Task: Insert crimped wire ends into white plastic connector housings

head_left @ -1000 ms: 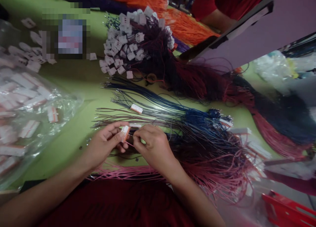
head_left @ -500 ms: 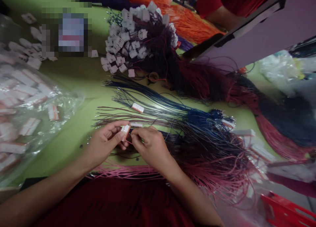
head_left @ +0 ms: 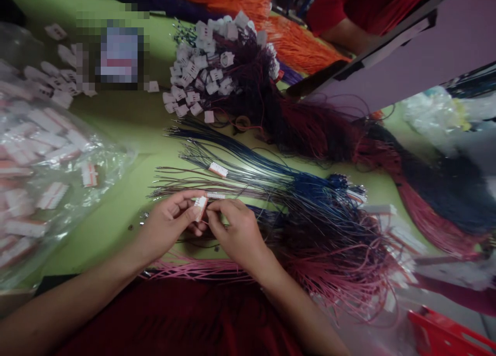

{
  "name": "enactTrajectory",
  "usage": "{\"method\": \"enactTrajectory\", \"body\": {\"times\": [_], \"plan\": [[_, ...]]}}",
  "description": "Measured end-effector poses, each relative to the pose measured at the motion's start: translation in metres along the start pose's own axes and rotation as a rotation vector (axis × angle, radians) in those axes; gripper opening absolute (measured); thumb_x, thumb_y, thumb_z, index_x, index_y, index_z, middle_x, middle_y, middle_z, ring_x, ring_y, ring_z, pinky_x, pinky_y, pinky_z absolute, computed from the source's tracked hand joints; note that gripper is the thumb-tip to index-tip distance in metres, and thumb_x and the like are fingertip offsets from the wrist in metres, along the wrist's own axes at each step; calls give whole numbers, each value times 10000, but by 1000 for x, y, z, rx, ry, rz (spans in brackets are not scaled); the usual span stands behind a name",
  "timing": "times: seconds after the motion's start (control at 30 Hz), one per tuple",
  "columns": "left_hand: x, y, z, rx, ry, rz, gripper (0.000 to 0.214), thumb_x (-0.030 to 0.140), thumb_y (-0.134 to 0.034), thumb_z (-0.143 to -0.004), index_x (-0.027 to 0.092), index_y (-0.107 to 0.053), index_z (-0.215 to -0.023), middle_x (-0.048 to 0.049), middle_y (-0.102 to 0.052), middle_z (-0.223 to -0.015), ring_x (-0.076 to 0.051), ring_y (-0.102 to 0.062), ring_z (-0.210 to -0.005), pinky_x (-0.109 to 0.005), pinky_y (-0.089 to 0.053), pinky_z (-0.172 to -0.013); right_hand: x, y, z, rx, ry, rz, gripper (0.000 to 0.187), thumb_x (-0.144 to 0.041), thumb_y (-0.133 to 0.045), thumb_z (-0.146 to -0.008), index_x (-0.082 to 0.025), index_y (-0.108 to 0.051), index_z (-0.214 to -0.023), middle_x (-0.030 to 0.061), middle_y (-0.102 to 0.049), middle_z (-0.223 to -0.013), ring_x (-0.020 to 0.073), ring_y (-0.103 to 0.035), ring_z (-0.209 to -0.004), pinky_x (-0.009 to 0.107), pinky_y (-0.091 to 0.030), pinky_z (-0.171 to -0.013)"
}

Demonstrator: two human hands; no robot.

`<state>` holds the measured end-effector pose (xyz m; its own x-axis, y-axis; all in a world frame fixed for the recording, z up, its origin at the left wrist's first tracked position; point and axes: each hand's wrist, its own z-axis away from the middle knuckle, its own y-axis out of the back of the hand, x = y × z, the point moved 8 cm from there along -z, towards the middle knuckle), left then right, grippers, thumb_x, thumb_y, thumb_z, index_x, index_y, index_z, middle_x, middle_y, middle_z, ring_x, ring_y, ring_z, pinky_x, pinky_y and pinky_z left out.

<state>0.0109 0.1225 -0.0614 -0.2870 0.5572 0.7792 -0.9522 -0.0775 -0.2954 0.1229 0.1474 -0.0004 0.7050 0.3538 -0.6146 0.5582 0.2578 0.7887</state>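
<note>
My left hand (head_left: pixel 168 219) pinches a small white-and-orange connector housing (head_left: pixel 200 207) between thumb and fingers. Close against its right side, my right hand (head_left: pixel 234 224) is closed in a pinch on a thin wire, mostly hidden by the fingers. A pinkish strand shows just below the housing. Behind the hands lies another white connector (head_left: pixel 216 195), partly covered. One more white-and-orange connector (head_left: pixel 218 170) rests on the spread grey wires. Brown wires (head_left: pixel 182 181) and blue wires (head_left: pixel 217 139) fan out beyond my hands, their metal-tipped ends pointing left.
A clear bag of connectors (head_left: pixel 34 154) lies at left. Pink wires (head_left: pixel 217 267) run along the near edge. White plugs on dark red cables (head_left: pixel 194 66) are heaped at the back, before orange wires (head_left: pixel 302 48). A person's arm (head_left: pixel 344 33) shows beyond a panel (head_left: pixel 418 51).
The view has shifted slightly, so the scene sits a little differently. Both hands stay together at the connector housing; its white face has turned slightly, and my right fingertips remain beside it.
</note>
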Motion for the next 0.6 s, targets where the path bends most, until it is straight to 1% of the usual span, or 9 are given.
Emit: {"method": "enactTrajectory", "body": {"times": [0.1, 0.27, 0.43, 0.47, 0.57, 0.6], "plan": [[-1, 0, 0, 3, 15, 23, 361, 322, -698, -736, 162, -616, -1050, 7, -664, -711, -115, -612, -556, -247, -514, -552, 3, 2, -1, 21, -36, -37, 119, -120, -523, -816, -182, -597, -746, 13, -637, -685, 129, -555, -645, 226, -391, -627], [1, -4, 0, -12, 11, 16, 332, 298, -691, -743, 142, -612, -1025, 25, -643, -653, -102, -597, -535, -228, -503, -532, 0, -2, -1, -6, -17, 32, 127, -128, -526, -824, -182, -588, -727, 12, -622, -649, 135, -549, -629, 227, -379, -613], [2, 0, 2, 21, 0, 60, 394, 313, -714, -718, 142, -599, -1054, 17, -652, -681, -107, -604, -537, -242, -509, -544, -3, 1, 4, 22, -37, 27, 132, -144, -530, -829, -182, -606, -728, 14, -639, -661, 133, -559, -624, 228, -388, -620], [3, 1, 2, 27, -6, 69, 404, 320, -715, -716, 144, -595, -1059, 16, -651, -689, -107, -604, -538, -245, -509, -545, -3, 2, 3, 10, -47, 20, 133, -146, -530, -831, -182, -608, -729, 12, -642, -666, 130, -560, -620, 226, -387, -617], [1, 2, 2, 41, 7, 73, 404, 331, -715, -711, 151, -584, -1049, 18, -644, -701, -113, -609, -535, -258, -512, -543, 5, 5, -11, -71, -85, -28, 152, -180, -527, -845, -188, -615, -721, -2, -637, -650, 116, -547, -583, 213, -378, -575], [0, 2, 2, 40, 23, 71, 402, 328, -715, -709, 152, -579, -1045, 17, -644, -706, -119, -617, -541, -265, -516, -547, 12, 11, -21, -48, -106, -16, 164, -195, -521, -851, -190, -617, -718, -2, -633, -648, 117, -541, -578, 214, -376, -567]]}}
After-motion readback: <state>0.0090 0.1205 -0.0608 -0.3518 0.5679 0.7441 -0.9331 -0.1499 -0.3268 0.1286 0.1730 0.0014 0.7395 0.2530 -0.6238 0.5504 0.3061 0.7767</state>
